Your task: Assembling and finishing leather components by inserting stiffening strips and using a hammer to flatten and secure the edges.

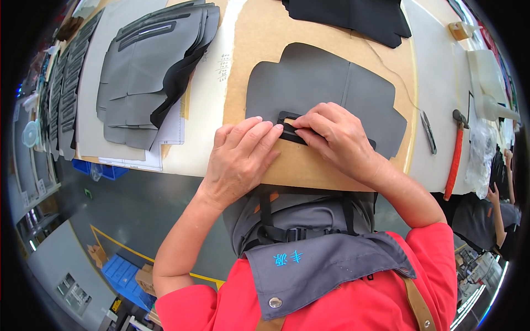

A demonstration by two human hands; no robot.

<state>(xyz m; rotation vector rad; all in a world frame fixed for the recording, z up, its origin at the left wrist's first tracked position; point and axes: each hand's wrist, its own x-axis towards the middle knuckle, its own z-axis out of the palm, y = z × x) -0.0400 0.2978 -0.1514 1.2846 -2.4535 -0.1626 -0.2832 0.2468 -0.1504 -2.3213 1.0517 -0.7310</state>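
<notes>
A grey cut panel (314,83), apparently leather-like sheet, lies flat in front of me with a seam line across it. At its near edge is a black strip-like frame (292,137) around a narrow opening. My right hand (337,140) pinches the black strip there between thumb and fingers. On the left end of the strip rest the fingertips of my left hand (240,154), its fingers stretched out side by side and grasping nothing. Part of the strip is hidden under my right hand.
A stack of grey panels (132,71) lies at the left, and black pieces (353,16) at the back. To the right are a small cutter (428,132), a red-handled hammer (457,149) and a clear plastic bottle (488,77). Another person's arm (497,215) shows at far right.
</notes>
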